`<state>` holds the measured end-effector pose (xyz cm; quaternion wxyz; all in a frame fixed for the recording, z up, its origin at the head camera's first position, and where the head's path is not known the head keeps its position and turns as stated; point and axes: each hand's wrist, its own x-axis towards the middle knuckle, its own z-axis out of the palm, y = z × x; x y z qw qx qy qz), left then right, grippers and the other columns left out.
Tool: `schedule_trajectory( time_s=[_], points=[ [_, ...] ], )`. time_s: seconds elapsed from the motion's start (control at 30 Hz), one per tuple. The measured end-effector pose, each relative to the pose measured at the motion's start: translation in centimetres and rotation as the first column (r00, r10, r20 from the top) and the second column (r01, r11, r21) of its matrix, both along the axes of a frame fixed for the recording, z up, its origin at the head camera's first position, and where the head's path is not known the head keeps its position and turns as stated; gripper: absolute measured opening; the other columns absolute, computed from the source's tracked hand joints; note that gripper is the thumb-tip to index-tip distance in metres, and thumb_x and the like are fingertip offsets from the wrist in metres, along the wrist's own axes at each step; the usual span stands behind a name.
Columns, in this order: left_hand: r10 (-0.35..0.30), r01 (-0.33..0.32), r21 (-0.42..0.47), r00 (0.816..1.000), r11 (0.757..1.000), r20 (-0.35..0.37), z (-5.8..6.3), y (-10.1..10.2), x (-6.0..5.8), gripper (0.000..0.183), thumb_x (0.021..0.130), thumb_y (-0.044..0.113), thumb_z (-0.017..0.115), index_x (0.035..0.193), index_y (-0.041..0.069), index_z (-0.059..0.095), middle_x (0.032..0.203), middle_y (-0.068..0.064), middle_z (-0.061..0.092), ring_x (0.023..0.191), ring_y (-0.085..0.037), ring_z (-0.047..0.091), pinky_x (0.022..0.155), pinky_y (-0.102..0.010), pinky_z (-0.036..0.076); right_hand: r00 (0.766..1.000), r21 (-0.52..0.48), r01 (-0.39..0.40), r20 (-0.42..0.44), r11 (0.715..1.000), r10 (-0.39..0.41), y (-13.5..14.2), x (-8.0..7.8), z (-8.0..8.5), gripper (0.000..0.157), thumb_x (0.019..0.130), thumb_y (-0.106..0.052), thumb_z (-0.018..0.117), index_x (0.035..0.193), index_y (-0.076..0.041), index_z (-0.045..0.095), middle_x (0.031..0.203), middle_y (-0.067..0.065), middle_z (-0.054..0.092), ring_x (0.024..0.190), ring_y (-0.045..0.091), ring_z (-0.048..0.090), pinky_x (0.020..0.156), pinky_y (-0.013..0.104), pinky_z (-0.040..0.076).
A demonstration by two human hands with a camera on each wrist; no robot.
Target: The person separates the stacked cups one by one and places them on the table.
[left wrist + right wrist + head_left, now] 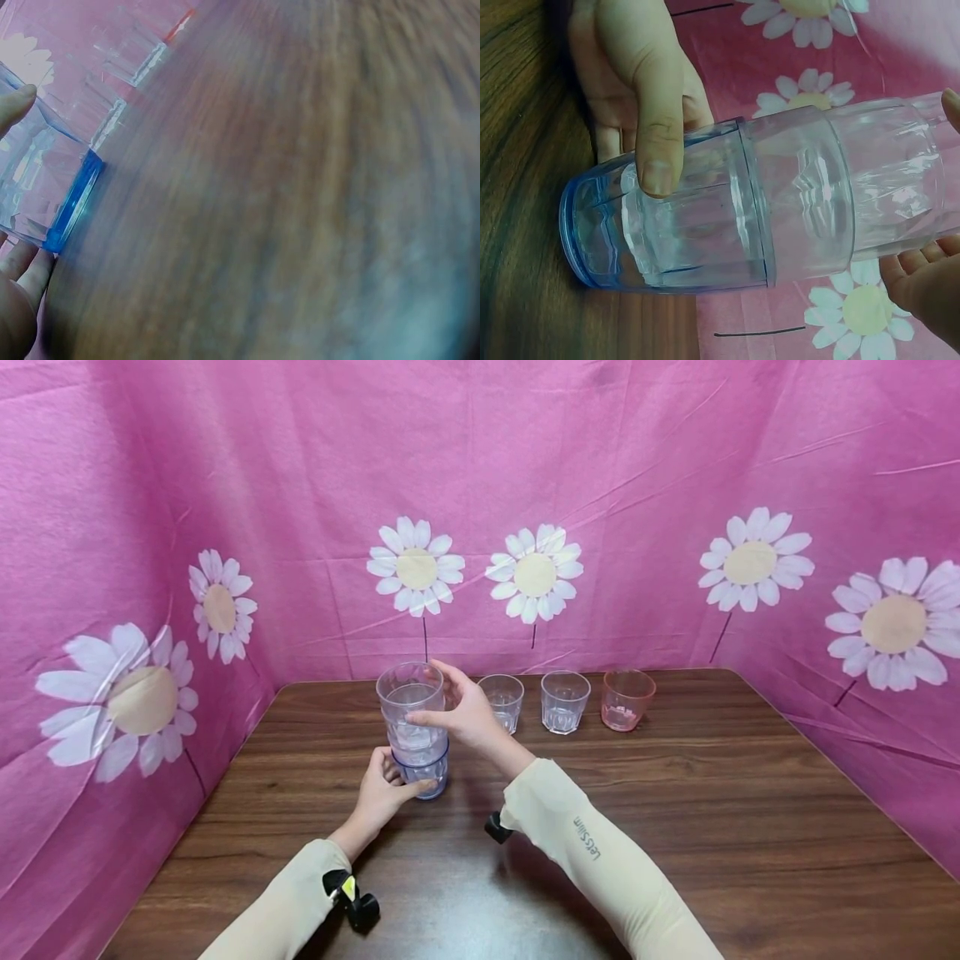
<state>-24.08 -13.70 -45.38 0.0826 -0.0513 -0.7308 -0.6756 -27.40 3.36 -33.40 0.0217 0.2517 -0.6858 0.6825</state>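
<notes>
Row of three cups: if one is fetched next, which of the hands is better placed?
Probably the right hand: holding the upper part of the stack, it is nearer the row of cups, though it must let go first. The left hand grips the blue bottom cup, farther away.

A faceted, blue-tinted tumbler (422,771), rim darker blue, stood upright at the bottom of a stack, gripped by the left hand (381,792). A middle clear tumbler (802,199) sat partway down inside it. The top clear tumbler (889,180), nested partway into that one, faced mouth upward, held by the right hand (467,710)
</notes>
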Motion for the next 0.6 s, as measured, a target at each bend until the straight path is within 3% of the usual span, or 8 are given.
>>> schedule_trajectory(
  time_s=[0.23,0.6],
  points=[
    [0.004,-0.005,-0.018,1.0,1.0,-0.009,0.01,-0.05,-0.08,0.066,0.07,-0.006,0.085,0.119,0.0,0.042,0.118,-0.017,0.064,0.099,-0.014,0.061,0.086,-0.025,0.051,0.995,0.039,0.089,-0.049,0.995,-0.087,-0.16,-0.05,-0.1,0.082,0.072,-0.001,0.086,0.143,0.003,0.046,0.133,0.016,0.061,0.114,0.029,0.06,0.096,0.035,0.05],
    [-0.001,0.001,-0.02,1.0,1.0,-0.01,-0.12,-0.11,-0.12,0.064,0.071,-0.006,0.084,0.119,-0.001,0.042,0.119,-0.02,0.063,0.101,-0.016,0.061,0.089,-0.026,0.05,0.988,0.054,0.115,-0.11,0.992,-0.108,-0.26,-0.18,0.06,0.082,0.067,-0.005,0.091,0.14,-0.002,0.053,0.129,0.012,0.063,0.115,0.021,0.058,0.099,0.033,0.047]
  ],
)
